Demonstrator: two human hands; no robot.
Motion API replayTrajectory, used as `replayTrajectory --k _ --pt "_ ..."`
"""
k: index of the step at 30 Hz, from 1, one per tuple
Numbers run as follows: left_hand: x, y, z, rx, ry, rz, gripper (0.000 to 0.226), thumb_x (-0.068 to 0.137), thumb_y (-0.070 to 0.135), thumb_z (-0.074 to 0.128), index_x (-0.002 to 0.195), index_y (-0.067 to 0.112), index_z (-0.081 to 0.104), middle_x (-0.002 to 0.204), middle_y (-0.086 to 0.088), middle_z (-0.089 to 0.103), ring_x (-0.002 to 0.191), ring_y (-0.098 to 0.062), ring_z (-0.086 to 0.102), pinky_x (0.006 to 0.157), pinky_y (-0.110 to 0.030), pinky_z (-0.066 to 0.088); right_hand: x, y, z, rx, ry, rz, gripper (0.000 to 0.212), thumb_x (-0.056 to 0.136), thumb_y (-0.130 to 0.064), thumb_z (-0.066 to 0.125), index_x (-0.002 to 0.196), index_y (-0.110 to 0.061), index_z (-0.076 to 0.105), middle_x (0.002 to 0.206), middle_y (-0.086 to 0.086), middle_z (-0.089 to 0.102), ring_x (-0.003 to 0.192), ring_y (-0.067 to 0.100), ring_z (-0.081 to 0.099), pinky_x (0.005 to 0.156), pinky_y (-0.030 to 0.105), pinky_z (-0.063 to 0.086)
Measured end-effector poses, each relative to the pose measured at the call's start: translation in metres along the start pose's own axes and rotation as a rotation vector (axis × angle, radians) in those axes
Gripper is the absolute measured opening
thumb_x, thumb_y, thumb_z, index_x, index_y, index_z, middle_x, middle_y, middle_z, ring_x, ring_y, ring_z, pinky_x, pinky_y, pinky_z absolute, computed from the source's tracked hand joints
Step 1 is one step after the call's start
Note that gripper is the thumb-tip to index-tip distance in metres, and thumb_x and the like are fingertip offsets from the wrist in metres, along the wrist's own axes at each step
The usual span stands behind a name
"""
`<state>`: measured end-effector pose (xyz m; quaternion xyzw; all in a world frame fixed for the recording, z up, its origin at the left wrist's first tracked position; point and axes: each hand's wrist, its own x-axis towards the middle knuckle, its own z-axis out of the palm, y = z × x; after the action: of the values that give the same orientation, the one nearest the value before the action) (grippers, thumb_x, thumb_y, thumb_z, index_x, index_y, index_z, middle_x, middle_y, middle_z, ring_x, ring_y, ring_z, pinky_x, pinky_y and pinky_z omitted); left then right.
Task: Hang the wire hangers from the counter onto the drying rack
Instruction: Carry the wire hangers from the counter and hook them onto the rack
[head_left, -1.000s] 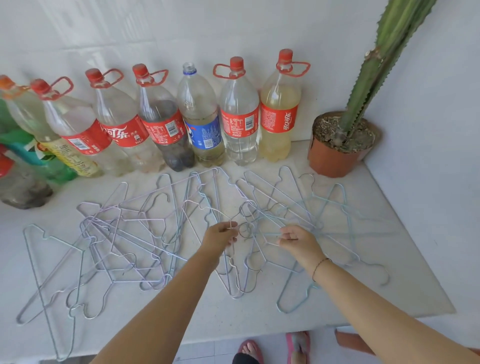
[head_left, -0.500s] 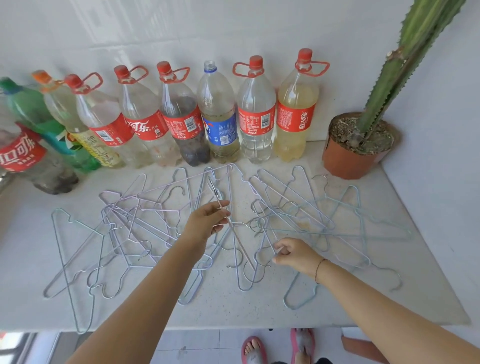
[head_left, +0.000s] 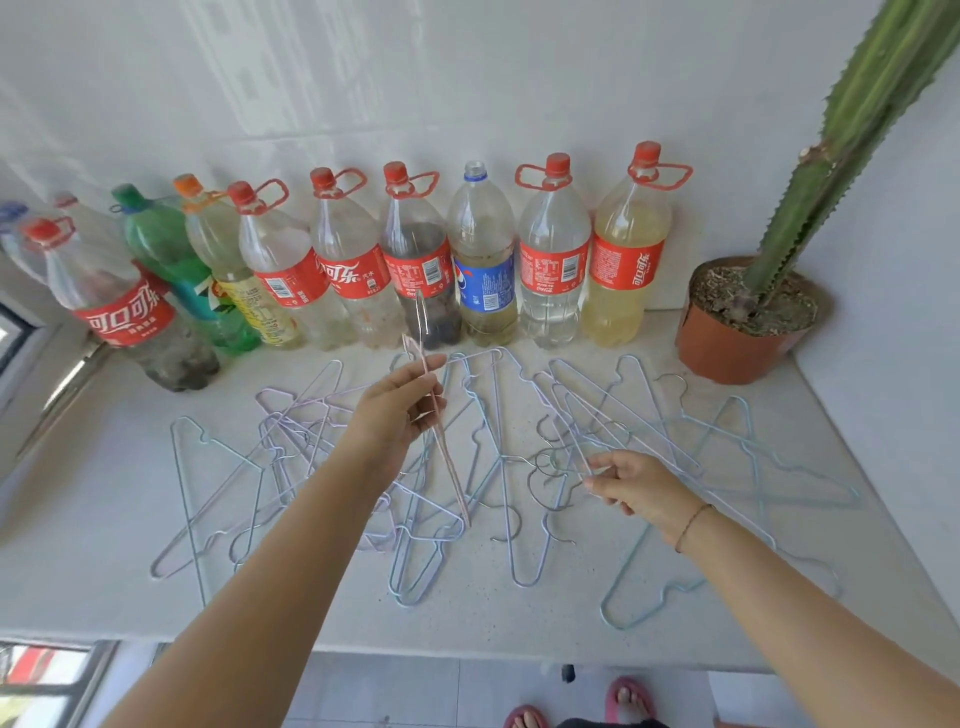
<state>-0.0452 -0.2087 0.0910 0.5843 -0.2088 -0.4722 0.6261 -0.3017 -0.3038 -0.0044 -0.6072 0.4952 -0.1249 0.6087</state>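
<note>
Several thin wire hangers (head_left: 519, 447), pale blue and lilac, lie tangled across the white counter (head_left: 519, 618). My left hand (head_left: 400, 405) grips a pink wire hanger (head_left: 451, 467) and holds it lifted, seen edge-on above the pile. Lower and to the right, my right hand (head_left: 631, 486) pinches the wire of a pale blue hanger (head_left: 576, 441) that rests on the counter. No drying rack is in view.
A row of large plastic bottles (head_left: 415, 265) stands along the back wall. A potted cactus (head_left: 743, 317) fills the back right corner. A window frame (head_left: 31, 374) is at the left. The counter's front edge is near me, with my sandalled feet (head_left: 628, 699) below.
My left hand has lifted the pink hanger up off the pile. My right hand has stayed low, still pinching a hanger on the counter. My view has tilted up and shifted left.
</note>
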Motion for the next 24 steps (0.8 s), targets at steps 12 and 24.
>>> replayTrajectory --k 12,24 --pt "-0.078 0.013 -0.021 0.039 0.198 0.101 0.024 0.091 0.005 0.05 0.101 0.018 0.068 0.07 0.005 0.063 0.065 -0.008 0.059 0.063 -0.019 0.046 -0.017 -0.085 0.049 0.423 -0.226 -0.066 0.011 0.091 -0.005 0.052 0.088 -0.003 0.063 0.069 0.008 0.055 0.058 0.014 0.043 0.045 0.018 0.034" --pt "-0.235 -0.017 -0.031 0.334 0.609 0.188 0.02 0.095 0.006 0.048 0.101 0.009 0.067 0.069 -0.002 0.054 0.064 -0.012 0.048 0.063 -0.016 0.04 -0.103 -0.119 0.11 0.36 -0.627 -0.06 0.012 0.089 -0.001 0.052 0.087 -0.005 0.063 0.072 0.005 0.056 0.055 0.006 0.051 0.043 0.013 0.041"
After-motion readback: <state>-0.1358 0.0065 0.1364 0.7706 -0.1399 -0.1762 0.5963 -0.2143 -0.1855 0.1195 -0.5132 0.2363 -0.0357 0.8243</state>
